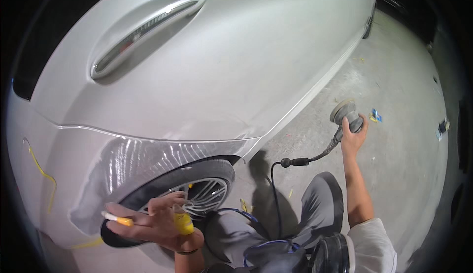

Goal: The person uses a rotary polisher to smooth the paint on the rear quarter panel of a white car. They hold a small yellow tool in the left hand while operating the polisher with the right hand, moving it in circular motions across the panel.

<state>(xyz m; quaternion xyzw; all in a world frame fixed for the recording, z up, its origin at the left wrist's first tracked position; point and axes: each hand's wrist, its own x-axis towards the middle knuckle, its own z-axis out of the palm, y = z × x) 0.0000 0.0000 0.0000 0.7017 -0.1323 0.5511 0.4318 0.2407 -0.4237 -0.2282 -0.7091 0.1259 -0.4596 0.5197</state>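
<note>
My left hand [155, 223] is near the wheel arch at lower left, with a cigarette [118, 219] between its fingers; a yellow wrap or small item [183, 222] shows at the thumb side, too unclear to tell which. Behind it are the silver-spoked wheel [207, 194] and a dull, streaked sanded patch [133, 159] on the white car panel [221, 75]. My right hand [352, 132] grips a grey round sander [345, 112] out beside the car, its pad raised clear of the panel. A black hose [273, 189] runs from the sander down between my legs.
A long side lamp [148, 36] sits in the panel. Yellow tape [44, 172] lies on the bodywork at left. Small blue-and-yellow scraps [375, 116] and other litter lie on the concrete floor [404, 174]. My bent legs [320, 204] and coiled blue hoses [261, 248] fill the lower middle.
</note>
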